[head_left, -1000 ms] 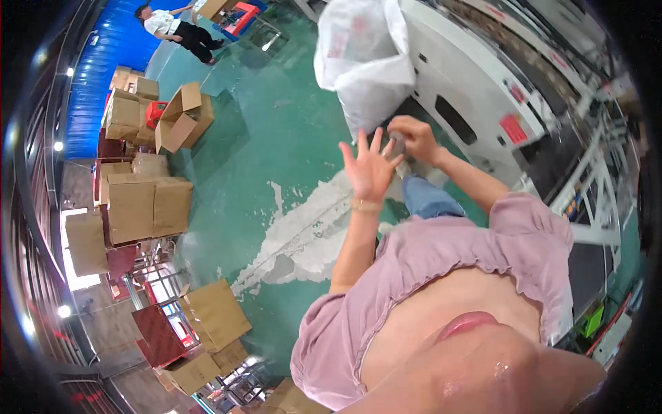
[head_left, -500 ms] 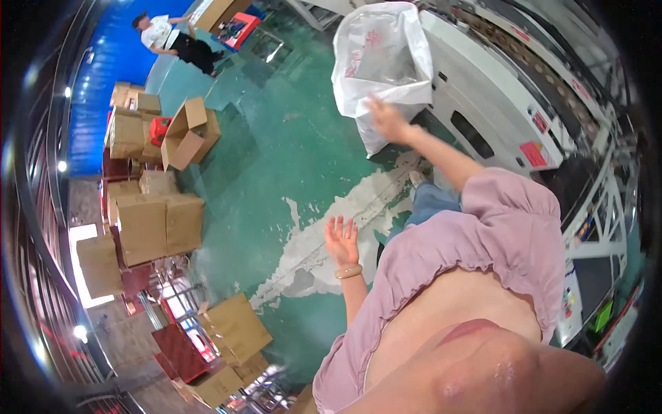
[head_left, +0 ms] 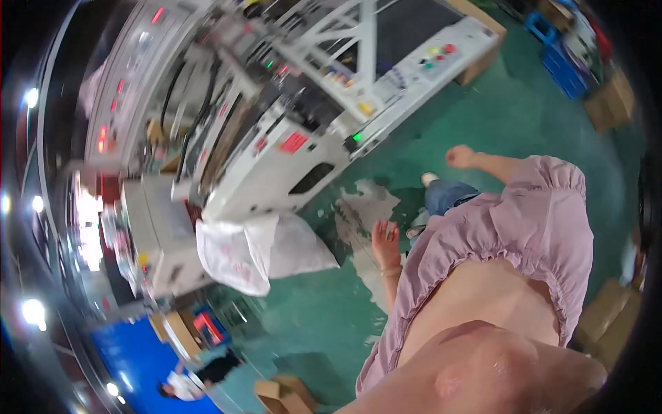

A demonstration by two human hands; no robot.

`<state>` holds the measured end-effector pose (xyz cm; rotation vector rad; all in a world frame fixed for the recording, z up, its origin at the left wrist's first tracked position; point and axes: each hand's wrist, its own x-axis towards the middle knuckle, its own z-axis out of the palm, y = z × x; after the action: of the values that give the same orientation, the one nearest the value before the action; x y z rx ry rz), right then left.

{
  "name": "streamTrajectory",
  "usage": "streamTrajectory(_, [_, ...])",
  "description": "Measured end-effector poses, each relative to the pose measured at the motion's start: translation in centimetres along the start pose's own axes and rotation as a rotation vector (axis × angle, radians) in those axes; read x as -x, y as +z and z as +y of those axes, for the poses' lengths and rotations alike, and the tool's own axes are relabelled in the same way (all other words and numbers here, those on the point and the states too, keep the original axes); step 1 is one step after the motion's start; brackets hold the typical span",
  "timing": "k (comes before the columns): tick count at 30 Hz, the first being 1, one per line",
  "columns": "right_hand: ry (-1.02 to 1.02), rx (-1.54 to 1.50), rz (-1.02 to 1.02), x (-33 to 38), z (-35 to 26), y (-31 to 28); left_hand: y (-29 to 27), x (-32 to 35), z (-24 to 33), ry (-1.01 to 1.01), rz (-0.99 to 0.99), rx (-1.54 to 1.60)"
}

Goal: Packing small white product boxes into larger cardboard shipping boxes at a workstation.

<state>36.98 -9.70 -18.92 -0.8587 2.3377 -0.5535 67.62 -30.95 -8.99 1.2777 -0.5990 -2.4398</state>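
Observation:
My left hand (head_left: 385, 240), with a pale bracelet at its wrist, hangs above the floor. Its fingers are slightly bent and apart, and it is open with nothing in it. Further right, my right hand (head_left: 460, 156) is closed, its fingers curled in, and no object shows in it. Neither hand touches anything. The nearest object to my left hand is a large white plastic bag (head_left: 296, 247) with faint reddish print, leaning against the white machine (head_left: 276, 165). The bag's inside is hidden from here.
A control panel with coloured buttons (head_left: 436, 56) juts out at the machine's far end. Blue crates (head_left: 564, 69) and a cardboard box (head_left: 610, 102) stand at the far right. An open carton (head_left: 284, 396) and another person (head_left: 200, 379) are at the lower left. Paint is worn off the green floor (head_left: 364, 210).
My view has swung round to the right, so the bag and machine now lie to the left. My right hand has come away from the bag and closed; my left stays open.

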Motion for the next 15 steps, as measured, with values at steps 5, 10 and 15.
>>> streamTrajectory(5, [0.388, 0.376, 0.338, 14.1, 21.1, -2.1, 12.6, -3.2, -10.6, -0.054, -0.370, -0.325])
streamTrajectory(10, [0.893, -0.040, -0.179, 27.5, 33.5, -0.2, 27.7, -7.8, -24.0, -0.441, -0.399, -0.636])
streamTrajectory(15, [1.186, -0.738, 0.369, 29.9, 38.4, -5.0, 44.7, -11.8, -33.9, -0.488, -0.652, -0.786])
